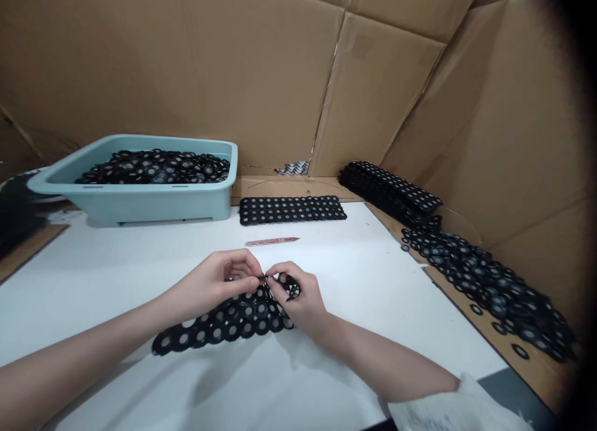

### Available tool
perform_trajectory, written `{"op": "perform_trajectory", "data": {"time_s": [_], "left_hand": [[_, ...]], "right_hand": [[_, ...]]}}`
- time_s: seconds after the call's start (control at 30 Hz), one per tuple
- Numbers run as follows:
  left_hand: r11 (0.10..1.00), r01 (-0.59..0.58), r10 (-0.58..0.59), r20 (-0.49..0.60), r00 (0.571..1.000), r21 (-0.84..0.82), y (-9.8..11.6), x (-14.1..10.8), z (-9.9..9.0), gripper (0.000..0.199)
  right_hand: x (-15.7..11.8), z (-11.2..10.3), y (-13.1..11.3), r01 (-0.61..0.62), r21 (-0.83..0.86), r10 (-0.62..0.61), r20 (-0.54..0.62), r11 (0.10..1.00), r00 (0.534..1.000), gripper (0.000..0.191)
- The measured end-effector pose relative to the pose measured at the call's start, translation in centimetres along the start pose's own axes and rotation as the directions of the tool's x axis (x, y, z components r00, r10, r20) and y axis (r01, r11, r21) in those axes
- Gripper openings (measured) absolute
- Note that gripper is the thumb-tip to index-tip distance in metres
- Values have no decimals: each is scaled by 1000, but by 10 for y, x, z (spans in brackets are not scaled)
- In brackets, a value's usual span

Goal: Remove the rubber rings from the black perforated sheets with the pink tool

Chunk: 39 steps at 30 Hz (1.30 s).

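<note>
Mat [247, 319], a limp-looking mesh of black rings with pale centres, lies on the white table [373, 244], on the near side of the tub [153, 203], reaching past its right end. Its far edge is raised between two hands. The left hand [226, 274] has thumb and forefinger closed on a dark bit of that edge, the other fingers loosely curled. The right hand [302, 295] pinches just beside it with thumb and forefinger, and a dark curl of rings [293, 287] shows within its bent fingers. Whether the pinched bit is a separate ring is too small to tell.

For this fingertip work, it seems best to let one pinch anchor the edge while the other does the fine pressing, both close to the same ring. Tugging on the mesh would likely twist it; leaving its near rows resting on the table should take the weight off. That curl is best kept clear of the fingertips, since it could snag or hide the spot.

A pencil [272, 241] lies near the tub's right end, safely apart from both hands.
</note>
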<state>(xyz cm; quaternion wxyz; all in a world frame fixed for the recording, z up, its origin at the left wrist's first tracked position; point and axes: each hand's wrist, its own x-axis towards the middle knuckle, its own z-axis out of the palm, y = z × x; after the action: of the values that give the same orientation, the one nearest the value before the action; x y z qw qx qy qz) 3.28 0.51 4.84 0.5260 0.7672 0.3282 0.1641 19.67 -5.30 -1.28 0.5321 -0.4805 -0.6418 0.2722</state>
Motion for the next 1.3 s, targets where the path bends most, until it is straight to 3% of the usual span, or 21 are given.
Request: {"op": "perform_trajectory", "data": {"time_s": [0.17, 0.27, 0.43, 0.6, 0.8, 0.93, 1.1, 1.3], "left_hand": [[923, -116, 141, -43, 989, 368, 2, -6, 1, 18], [860, -166, 218, -52, 975, 483, -2, -7, 3, 12], [817, -217, 276, -32, 961, 535, -6, -6, 6, 8], [795, -234, 302, -31, 953, 559, -6, -8, 9, 10], [789, -232, 299, -26, 954, 569, -6, -10, 11, 5], [778, -256, 361, -75, 930, 574, -10, -11, 12, 8], [738, -292, 445, -113, 888, 608, -13, -12, 12, 13], [706, -305, 455, -79, 887, 639, -13, -13, 12, 12]], "right_hand": [[-2, -1, -2, -10, -56, 11, 11, 998, 1000, 10], [-3, -2, -2, 11, -95, -9, 25, 995, 1000, 10], [-4, -2, 0, 95, -105, -92, 37, 990, 995, 10], [-5, -1, 0, 99, -128, -93, 48, 987, 994, 10], [-6, -1, 2, 208, -167, -203, 49, 964, 978, 7], [-6, -1, 2, 258, -198, -256, 37, 946, 966, 8], [-4, 1, 2, 399, -214, -402, 34, 891, 915, 10], [-5, 1, 4, 400, -233, -402, 42, 886, 915, 8]]}}
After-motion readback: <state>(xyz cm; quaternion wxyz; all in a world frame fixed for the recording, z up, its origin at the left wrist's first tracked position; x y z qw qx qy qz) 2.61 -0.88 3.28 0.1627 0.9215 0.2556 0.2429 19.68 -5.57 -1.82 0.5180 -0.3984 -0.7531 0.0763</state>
